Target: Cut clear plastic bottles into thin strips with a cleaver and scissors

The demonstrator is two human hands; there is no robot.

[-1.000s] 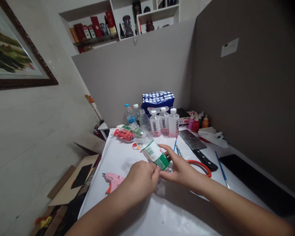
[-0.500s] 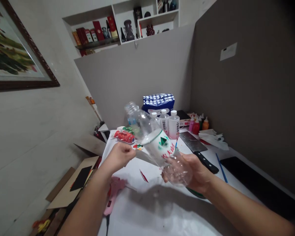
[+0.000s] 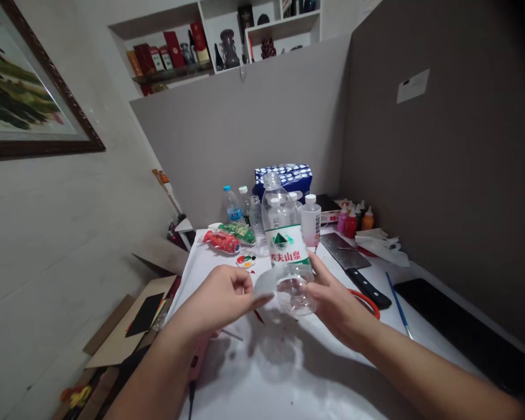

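Observation:
A clear plastic bottle (image 3: 284, 219) without a cap stands nearly upright in the air above the white table. It carries a white label (image 3: 287, 245) with a green triangle and red characters. My right hand (image 3: 332, 297) wraps round its lower part from the right. Just left of the bottle, my left hand (image 3: 227, 291) pinches a pale, translucent strip (image 3: 265, 284), whose far edge is close to the label. Whether that strip is joined to the label I cannot tell. Below my left wrist lies a pink glue gun (image 3: 198, 357), partly covered by the arm.
Behind the hands are red (image 3: 221, 241) and green packets (image 3: 238, 233), several bottles and a blue bag (image 3: 306, 178). To the right lie a cleaver (image 3: 363, 286), an orange ring (image 3: 370, 303), a blue brush (image 3: 398, 304) and small paint bottles (image 3: 350, 224).
The bottle has swung from tilted to nearly upright, its label now facing me. My left hand has moved right to the bottle's side, and a pale strip shows in its fingers.

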